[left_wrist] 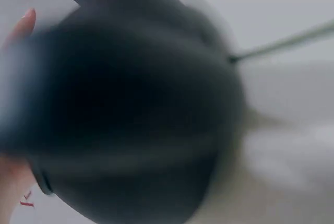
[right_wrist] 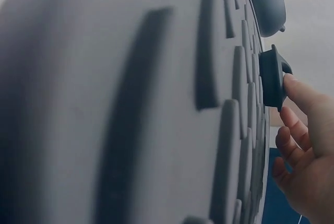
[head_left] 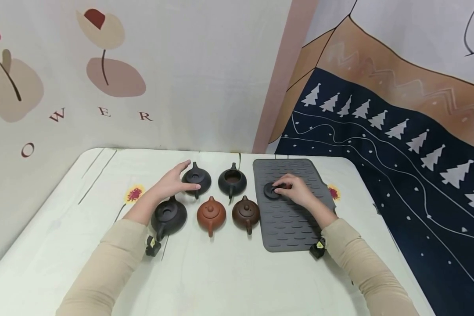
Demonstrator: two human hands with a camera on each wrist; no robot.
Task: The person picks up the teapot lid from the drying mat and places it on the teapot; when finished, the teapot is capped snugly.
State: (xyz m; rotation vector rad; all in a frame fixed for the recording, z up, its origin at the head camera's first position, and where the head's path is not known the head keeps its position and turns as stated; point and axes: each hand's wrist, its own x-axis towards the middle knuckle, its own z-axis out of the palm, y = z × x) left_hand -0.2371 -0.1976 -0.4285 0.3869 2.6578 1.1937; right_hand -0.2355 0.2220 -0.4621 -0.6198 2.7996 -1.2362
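Note:
In the head view, my left hand [head_left: 173,181] reaches over a black teapot [head_left: 199,176], fingers spread and thumb lying across its near side. A larger black teapot [head_left: 174,221] stands below that wrist; in the left wrist view a blurred dark teapot [left_wrist: 130,104] hides most of the hand. My right hand [head_left: 298,192] pinches a small black teapot lid [head_left: 270,191] low over a grey ridged mat [head_left: 292,232]. From the right wrist view, the thumb meets the lid [right_wrist: 271,78] on its knob side.
A black teapot with an uncovered mouth [head_left: 232,181] stands left of the mat. Nearer are a reddish-brown teapot [head_left: 211,217] and a dark brown teapot [head_left: 246,215], both lidded. A white flowered cloth [head_left: 221,276] covers the table; printed curtains [head_left: 205,79] hang behind.

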